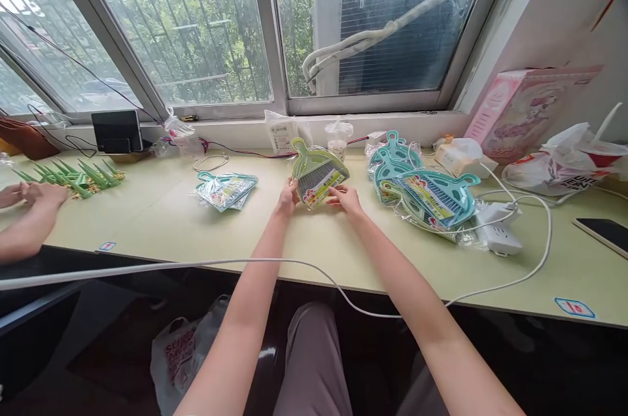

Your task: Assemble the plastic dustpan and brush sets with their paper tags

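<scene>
Between my hands is a green mini dustpan and brush set [314, 175] with a bright label, tilted up over the table. My left hand [288, 196] is closed on its left edge. At its lower right my right hand [345, 199] touches the set, fingers spread along the edge. To the left lies a small stack of teal wrapped dustpan sets [226, 190]. A larger pile of teal and green dustpan sets [426, 188], some in clear plastic, rests to the right.
A white cable [314, 265] sweeps across the table's front. A white power strip [498, 233] sits beside the right pile, with a phone [602, 236] farther right. Cups and bags line the window sill. At far left, another person's hands [36, 197] are near green plant-like pieces [78, 177].
</scene>
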`<state>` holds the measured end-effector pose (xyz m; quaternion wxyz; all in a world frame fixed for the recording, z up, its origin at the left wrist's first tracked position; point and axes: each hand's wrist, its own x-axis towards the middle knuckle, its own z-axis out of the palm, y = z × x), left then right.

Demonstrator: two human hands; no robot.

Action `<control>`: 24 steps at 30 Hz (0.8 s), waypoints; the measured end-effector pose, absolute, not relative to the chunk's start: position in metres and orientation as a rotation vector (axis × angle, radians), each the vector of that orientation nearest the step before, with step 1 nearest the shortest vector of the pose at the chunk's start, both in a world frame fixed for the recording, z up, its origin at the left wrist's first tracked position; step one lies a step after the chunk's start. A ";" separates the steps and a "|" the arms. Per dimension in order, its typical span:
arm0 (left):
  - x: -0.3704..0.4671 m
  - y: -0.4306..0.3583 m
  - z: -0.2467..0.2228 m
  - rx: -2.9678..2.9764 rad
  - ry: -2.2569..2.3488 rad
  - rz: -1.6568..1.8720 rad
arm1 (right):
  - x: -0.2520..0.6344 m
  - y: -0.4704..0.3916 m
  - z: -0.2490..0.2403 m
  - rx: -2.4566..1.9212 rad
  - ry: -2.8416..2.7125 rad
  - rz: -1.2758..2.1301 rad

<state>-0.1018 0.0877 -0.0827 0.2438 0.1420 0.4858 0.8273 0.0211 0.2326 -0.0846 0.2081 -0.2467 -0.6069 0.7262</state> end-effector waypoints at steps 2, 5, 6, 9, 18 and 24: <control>-0.102 0.089 -0.083 0.394 1.341 2.262 | 0.022 0.233 -0.083 -0.690 -1.680 2.002; -0.106 0.090 -0.084 0.305 1.389 2.322 | 0.024 0.240 -0.081 -0.729 -1.707 1.920; -0.108 0.090 -0.085 0.270 1.397 2.355 | 0.026 0.245 -0.081 -0.762 -1.732 1.841; -0.114 0.086 -0.086 0.197 1.391 2.462 | 0.032 0.261 -0.082 -0.880 -1.862 1.507; -0.111 0.074 -0.081 0.371 1.214 2.500 | 0.035 0.249 -0.073 -0.794 -1.975 0.979; -0.097 0.080 -0.080 0.539 1.211 2.257 | 0.023 0.222 -0.073 -0.557 -1.651 1.938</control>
